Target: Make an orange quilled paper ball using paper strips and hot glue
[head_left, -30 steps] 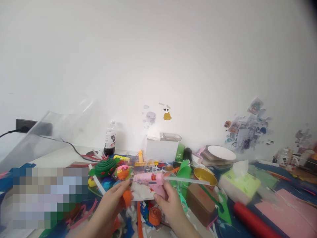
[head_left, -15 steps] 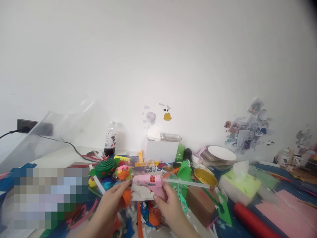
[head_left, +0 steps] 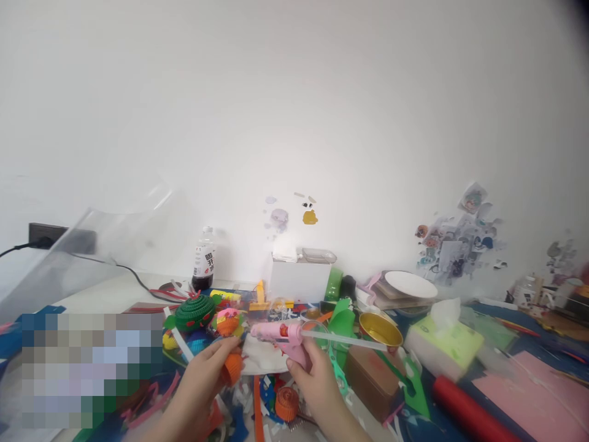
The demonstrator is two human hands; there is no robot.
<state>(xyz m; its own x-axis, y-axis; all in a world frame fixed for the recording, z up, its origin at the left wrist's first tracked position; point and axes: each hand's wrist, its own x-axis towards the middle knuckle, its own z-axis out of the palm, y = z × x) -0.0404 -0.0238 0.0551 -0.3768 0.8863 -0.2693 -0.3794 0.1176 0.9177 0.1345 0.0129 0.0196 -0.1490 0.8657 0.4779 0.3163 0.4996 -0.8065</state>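
Note:
My right hand (head_left: 313,383) grips a pink glue gun (head_left: 280,334) by its handle, nozzle pointing left, with a clear glue stick (head_left: 345,339) sticking out to the right. My left hand (head_left: 207,380) pinches a small orange corrugated-paper roll (head_left: 231,368) just below and left of the nozzle. Another orange paper roll (head_left: 286,403) lies on the table between my wrists.
The table is crowded: a green coiled paper piece (head_left: 196,311), a dark drink bottle (head_left: 203,267), a white box (head_left: 300,279), a gold foil bowl (head_left: 381,328), a brown box (head_left: 372,380), a tissue pack (head_left: 444,344), a red roll (head_left: 469,414), pink sheets (head_left: 543,393).
The glue gun and both hands shifted slightly; the view barely moved. The grips are the same.

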